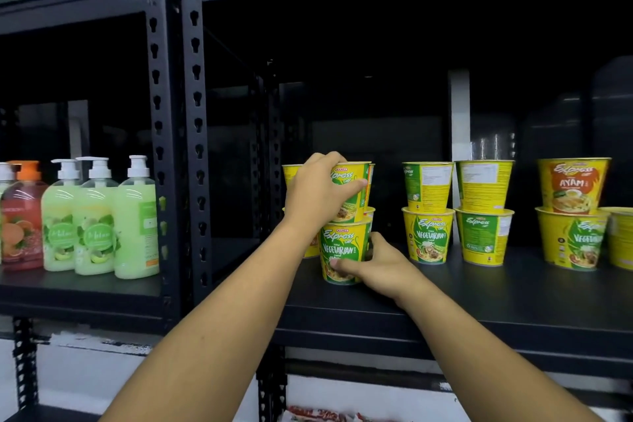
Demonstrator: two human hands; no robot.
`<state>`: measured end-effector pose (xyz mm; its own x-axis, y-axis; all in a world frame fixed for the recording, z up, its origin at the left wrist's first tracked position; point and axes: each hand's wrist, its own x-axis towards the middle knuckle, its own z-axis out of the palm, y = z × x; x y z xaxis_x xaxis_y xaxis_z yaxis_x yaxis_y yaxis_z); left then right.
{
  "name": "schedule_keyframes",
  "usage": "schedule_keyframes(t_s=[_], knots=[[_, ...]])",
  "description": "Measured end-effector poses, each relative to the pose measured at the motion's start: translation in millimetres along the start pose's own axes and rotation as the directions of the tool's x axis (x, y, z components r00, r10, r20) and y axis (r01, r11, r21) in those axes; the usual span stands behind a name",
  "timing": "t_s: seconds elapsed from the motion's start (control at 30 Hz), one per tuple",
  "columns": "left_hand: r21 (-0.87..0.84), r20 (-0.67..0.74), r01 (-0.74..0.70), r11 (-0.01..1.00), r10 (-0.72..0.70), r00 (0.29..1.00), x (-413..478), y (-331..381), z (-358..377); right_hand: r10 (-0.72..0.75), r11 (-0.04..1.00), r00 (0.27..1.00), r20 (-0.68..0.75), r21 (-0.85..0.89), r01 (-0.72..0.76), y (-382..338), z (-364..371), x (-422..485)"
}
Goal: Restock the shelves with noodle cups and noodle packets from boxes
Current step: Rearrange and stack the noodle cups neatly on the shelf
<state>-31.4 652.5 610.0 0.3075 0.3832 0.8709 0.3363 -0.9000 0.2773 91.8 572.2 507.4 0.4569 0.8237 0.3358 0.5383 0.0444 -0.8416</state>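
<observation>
1. Upper Express noodle cup (pixel 347 178): sits on the lower cup, right of the shelf upright (pixel 196 147). The left hand (pixel 317 197) curls round its side.
2. Lower Vegetarian noodle cup (pixel 339 243): stands on the shelf board (pixel 479 295). The right hand (pixel 380 267) grips it near the base.
3. Step in hand: probably squaring this stack.
4. Next move: likely calls for letting go gently, then fetching more cups.

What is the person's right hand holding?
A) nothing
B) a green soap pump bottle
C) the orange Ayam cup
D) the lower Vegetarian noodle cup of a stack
D: the right hand curls round the lower Vegetarian noodle cup, while the left hand grips the upper noodle cup stacked on it.
</observation>
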Motion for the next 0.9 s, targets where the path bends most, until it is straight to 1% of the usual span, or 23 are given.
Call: schedule_keyframes(t_s=[0.17,0.27,0.3,0.37,0.5,0.57,0.6,0.7,0.77,0.83,0.9], knots=[[0.063,0.033,0.007,0.998,-0.009,0.999,0.4,3.0,0.6,-0.006,1.0,1.0,-0.009,-0.017,0.006,-0.1,1.0,0.0],[0.073,0.07,-0.016,0.997,0.011,0.997,-1.1,-0.3,1.7,-0.004,1.0,1.0,-0.015,-0.026,0.004,-2.3,0.6,-1.3],[0.049,0.088,-0.019,0.999,0.014,0.996,-3.4,-2.4,1.7,-0.004,1.0,1.0,-0.014,-0.031,0.003,-2.8,0.6,-1.6],[-0.053,0.119,0.0,0.999,0.006,0.993,-12.5,-8.2,-0.6,-0.004,0.999,1.0,-0.014,-0.034,0.004,-2.6,1.0,-1.8],[-0.25,0.142,0.08,0.965,-0.045,0.989,-46.5,-30.3,-11.1,0.001,0.999,1.0,-0.019,-0.042,-0.002,-4.5,0.8,-3.4],[-0.287,0.186,0.156,0.945,-0.105,0.977,-68.5,-45.8,-13.2,0.007,0.999,1.0,-0.017,-0.052,-0.008,-6.5,1.0,-3.8],[-0.279,0.223,0.189,0.941,-0.129,0.966,-78.7,-53.1,-13.4,0.009,0.998,1.0,-0.019,-0.056,-0.01,-7.0,1.5,-3.5],[-0.169,0.359,0.24,0.956,-0.167,0.918,-96.4,-69.5,-11.5,0.012,0.999,1.0,-0.019,-0.048,-0.013,-8.4,2.1,-3.4],[-0.064,0.407,0.236,0.97,-0.19,0.893,-98.4,-73.5,-10.2,0.012,0.999,1.0,-0.019,-0.04,-0.013,-10.0,1.6,-4.8],[0.073,0.451,0.213,0.974,-0.222,0.865,-99.0,-74.2,-7.3,0.015,1.0,1.0,-0.024,-0.024,-0.016,-10.0,1.0,-5.2],[0.23,0.514,0.193,0.954,-0.287,0.808,-100.3,-71.7,-5.7,0.016,1.0,0.999,-0.033,0.002,-0.016,-9.7,0.4,-5.3]])
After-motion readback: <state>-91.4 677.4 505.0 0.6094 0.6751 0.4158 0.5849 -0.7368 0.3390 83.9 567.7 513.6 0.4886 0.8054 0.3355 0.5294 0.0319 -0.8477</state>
